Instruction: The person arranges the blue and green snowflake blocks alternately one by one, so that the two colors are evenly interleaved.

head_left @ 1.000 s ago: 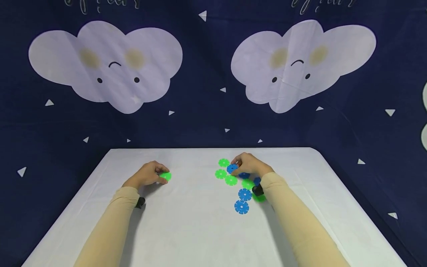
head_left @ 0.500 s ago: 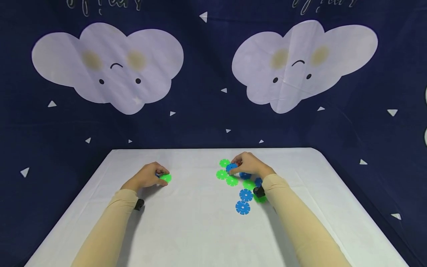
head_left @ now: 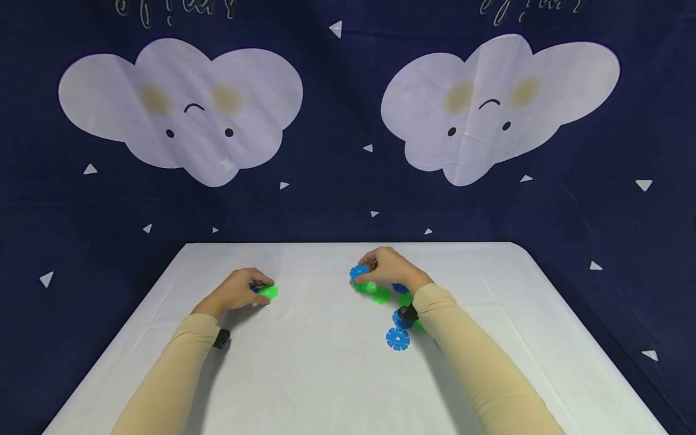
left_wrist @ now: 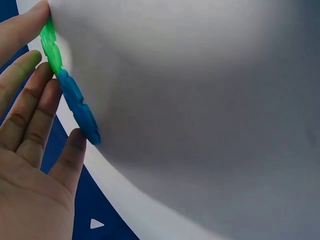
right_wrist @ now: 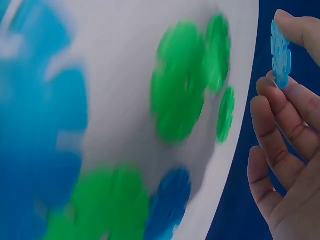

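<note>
At the left of the head view, my left hand (head_left: 235,291) holds a green notched disc (head_left: 268,292) by its edge. The left wrist view shows a blue notched disc (left_wrist: 80,110) joined end to end with that green one, the thumb on the green edge and the little finger near the blue end. My right hand (head_left: 390,267) pinches a single blue notched disc (right_wrist: 280,55) between thumb and fingers. It hovers over the far part of a group of loose green and blue discs, partly covering a green disc (head_left: 365,287).
Several discs lie on the white table (head_left: 315,362) below and around the right hand, including a blue disc (head_left: 398,339) nearest the front. The right sleeve (head_left: 467,344) hides part of the group. A dark blue cloth with clouds (head_left: 179,115) hangs behind the table.
My right hand has lifted its blue disc and moved left, away from the discs behind it. My left hand stays almost in place with its joined discs.
</note>
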### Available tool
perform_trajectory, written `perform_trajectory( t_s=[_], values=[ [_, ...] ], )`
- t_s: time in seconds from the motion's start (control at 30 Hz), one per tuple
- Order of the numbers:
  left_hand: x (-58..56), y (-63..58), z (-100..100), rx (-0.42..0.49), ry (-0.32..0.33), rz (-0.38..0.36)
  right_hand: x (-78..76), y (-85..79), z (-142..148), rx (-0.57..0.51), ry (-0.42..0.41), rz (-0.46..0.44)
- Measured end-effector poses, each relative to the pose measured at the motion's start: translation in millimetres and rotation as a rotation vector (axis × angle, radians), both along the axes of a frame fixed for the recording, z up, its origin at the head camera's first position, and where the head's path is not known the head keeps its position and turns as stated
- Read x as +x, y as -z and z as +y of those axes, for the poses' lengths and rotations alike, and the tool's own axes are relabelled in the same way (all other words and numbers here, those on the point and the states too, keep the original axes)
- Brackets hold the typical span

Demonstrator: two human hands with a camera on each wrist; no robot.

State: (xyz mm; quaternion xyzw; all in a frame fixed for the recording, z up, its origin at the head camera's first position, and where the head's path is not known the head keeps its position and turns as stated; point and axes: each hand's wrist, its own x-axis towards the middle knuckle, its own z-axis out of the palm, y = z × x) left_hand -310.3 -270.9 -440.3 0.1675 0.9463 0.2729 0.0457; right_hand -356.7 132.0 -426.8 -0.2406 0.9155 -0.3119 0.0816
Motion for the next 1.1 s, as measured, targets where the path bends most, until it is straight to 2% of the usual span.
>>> perform_trajectory(
  t_s=[0.27,0.6,0.87,1.1],
  values=[
    [2.3,1.4,-5,0.032,-0.024,-0.016,5.1,-0.3,-36,0.006,-0.033,0.035],
    [3.7,5.2,-6,0.066,-0.057,-0.028,17.9,8.4,-88,-0.001,-0.063,0.074],
    [6.0,5.4,-5,0.060,-0.072,-0.025,26.5,14.0,-118,-0.017,-0.041,0.060],
    [5.1,3.8,-4,0.065,-0.071,-0.026,29.6,21.1,-135,0.016,-0.031,0.070]
  ],
)
